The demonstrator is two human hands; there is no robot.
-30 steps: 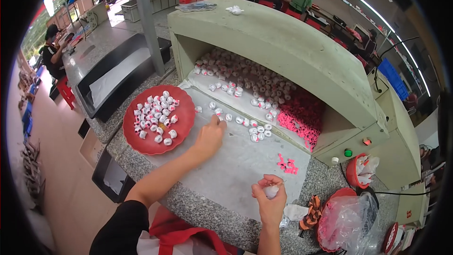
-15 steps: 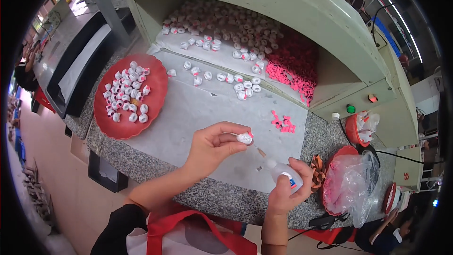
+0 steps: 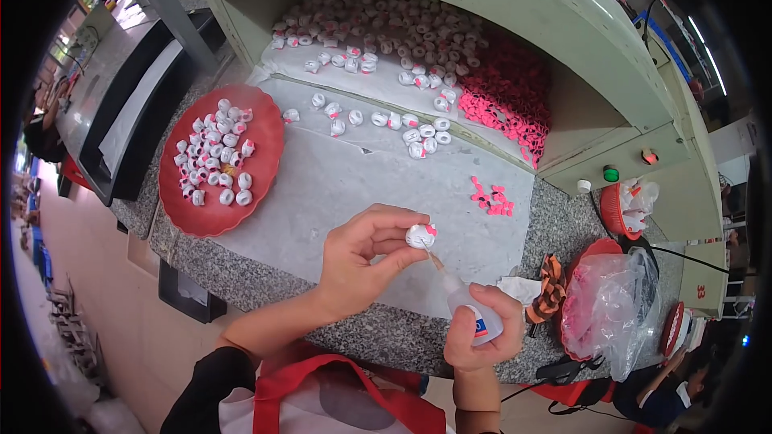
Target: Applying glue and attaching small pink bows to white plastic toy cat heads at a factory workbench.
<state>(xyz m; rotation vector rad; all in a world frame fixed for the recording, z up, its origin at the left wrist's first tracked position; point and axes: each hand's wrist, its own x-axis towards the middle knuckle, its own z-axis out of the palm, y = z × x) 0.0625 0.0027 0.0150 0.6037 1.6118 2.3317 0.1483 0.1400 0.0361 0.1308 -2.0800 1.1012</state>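
Note:
Between the thumb and fingertips of my left hand [image 3: 366, 255] is a small white rounded piece [image 3: 420, 235] with dark lines and a pink patch. My right hand [image 3: 486, 329] is wrapped round a translucent squeeze bottle [image 3: 458, 297] with a thin nozzle. The bottle tilts up to the left, and its nozzle tip is at the underside of the white piece; whether they touch I cannot tell. Right of my hands, several small pink pieces [image 3: 492, 197] lie on the white sheet [image 3: 322, 185]. Loose white pieces [image 3: 418, 135] sit farther back on it.
A red scalloped plate [image 3: 261, 141] of white pieces stands at left. Behind, a pale green cabinet [image 3: 515, 0] holds heaps of white and pink pieces. At right are a red basket [image 3: 615, 213], an orange-black cloth bundle [image 3: 549, 289] and a clear plastic bag [image 3: 619, 297] on a red dish.
The bottle's nozzle has moved closer to the white piece, and the bottle has shifted left and tilted more upright. My left hand has turned the white piece slightly. The view has shifted a little.

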